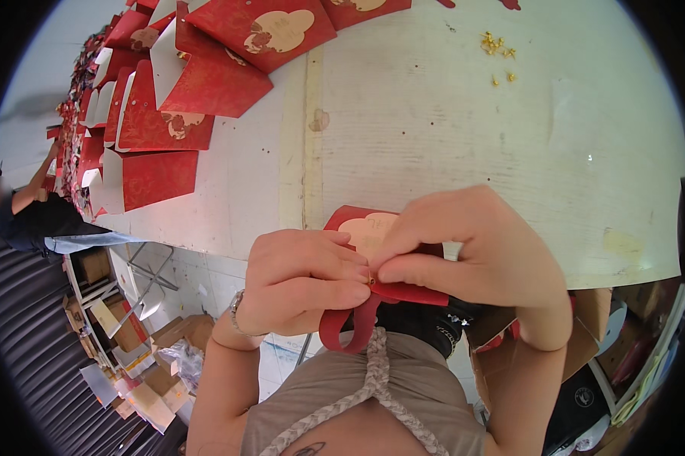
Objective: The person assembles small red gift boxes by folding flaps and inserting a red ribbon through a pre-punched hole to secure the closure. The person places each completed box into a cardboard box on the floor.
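A red paper gift box (pixel 411 293) with a cream flower-shaped panel is held at the table's near edge, in front of my body. My left hand (pixel 301 277) is closed on its near left part, thumb and fingers pressed together. From the box hangs a looped dark red ribbon (pixel 364 327). A tiny gold-coloured fastener (pixel 371 280) shows between the fingertips of both hands. My right hand (pixel 479 251) is closed in a pinch over the box, thumb and forefinger beside that fastener. Whether the right fingers grip the fastener or the box edge is hidden.
Several red boxes (pixel 164 178) stand in rows at the far left of the pale table (pixel 434 159). Small gold fasteners (pixel 494 44) lie at the far right. An open cardboard carton (pixel 498 365) is below on the right. Another person (pixel 38 216) works at the left.
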Motion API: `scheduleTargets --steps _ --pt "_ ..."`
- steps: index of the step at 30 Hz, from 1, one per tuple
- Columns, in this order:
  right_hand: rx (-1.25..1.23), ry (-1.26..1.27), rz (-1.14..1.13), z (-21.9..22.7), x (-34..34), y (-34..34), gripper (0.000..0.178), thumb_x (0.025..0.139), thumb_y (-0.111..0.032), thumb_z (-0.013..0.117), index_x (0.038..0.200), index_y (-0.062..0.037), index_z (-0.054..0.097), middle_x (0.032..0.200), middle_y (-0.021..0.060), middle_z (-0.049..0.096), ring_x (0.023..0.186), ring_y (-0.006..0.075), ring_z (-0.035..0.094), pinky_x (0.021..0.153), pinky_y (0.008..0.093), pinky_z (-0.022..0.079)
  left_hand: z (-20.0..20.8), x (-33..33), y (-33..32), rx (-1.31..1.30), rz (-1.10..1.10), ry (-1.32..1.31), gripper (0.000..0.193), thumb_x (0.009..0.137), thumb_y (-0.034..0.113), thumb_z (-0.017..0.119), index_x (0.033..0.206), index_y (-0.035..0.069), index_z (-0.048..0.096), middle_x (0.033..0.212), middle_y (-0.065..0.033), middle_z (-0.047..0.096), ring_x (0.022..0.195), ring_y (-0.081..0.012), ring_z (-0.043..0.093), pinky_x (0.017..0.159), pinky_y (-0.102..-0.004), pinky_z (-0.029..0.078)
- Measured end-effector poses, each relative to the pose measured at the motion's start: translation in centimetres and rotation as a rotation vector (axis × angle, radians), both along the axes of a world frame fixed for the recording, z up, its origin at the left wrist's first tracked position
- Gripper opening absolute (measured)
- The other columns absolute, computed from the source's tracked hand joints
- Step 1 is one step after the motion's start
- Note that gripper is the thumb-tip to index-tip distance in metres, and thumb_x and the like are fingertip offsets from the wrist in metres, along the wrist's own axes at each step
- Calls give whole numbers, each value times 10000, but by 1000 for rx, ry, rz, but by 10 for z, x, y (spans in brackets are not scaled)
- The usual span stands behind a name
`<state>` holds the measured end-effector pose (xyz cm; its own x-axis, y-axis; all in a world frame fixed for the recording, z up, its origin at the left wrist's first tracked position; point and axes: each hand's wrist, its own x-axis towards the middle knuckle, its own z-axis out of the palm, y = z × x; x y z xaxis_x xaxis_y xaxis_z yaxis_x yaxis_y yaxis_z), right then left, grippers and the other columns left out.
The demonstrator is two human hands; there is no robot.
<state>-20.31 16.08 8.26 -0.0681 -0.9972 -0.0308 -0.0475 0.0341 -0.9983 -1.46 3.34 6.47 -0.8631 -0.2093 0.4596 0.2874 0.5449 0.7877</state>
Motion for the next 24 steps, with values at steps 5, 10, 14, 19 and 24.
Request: scheduleTargets --steps 5,10,14,19,24 --pt "55 114 157 9 -12 -15 87 730 -27 709 815 -44 700 691 58 641 578 137 556 533 242 438 -2 -2 3 33 10 23 252 686 40 757 916 100 672 828 -51 665 727 -206 651 699 -332 554" --pt "154 46 163 16 -8 -14 88 718 -2 699 801 -28 688 679 35 631 577 93 560 517 222 456 1 -1 7 130 2 -13 222 709 -7 719 905 67 644 817 -86 630 715 -230 633 642 -328 540" --pt "225 8 182 18 -7 -17 72 728 -62 662 772 -5 663 645 75 629 545 143 571 519 268 461 3 -2 5 160 -54 -22 98 781 -3 646 858 22 591 816 -141 598 724 -280 623 589 -327 521" --pt "206 -20 199 12 -12 -17 118 749 -103 640 741 15 643 602 81 607 506 143 544 506 276 448 1 -5 5 78 20 26 251 676 -68 717 873 81 669 794 -50 627 680 -189 621 643 -289 542" --pt "241 -73 264 9 -13 -21 132 752 -115 628 731 14 636 597 45 588 515 97 509 491 246 437 1 -7 5 84 23 46 263 663 -89 702 858 86 669 780 -47 625 664 -183 614 605 -277 527"
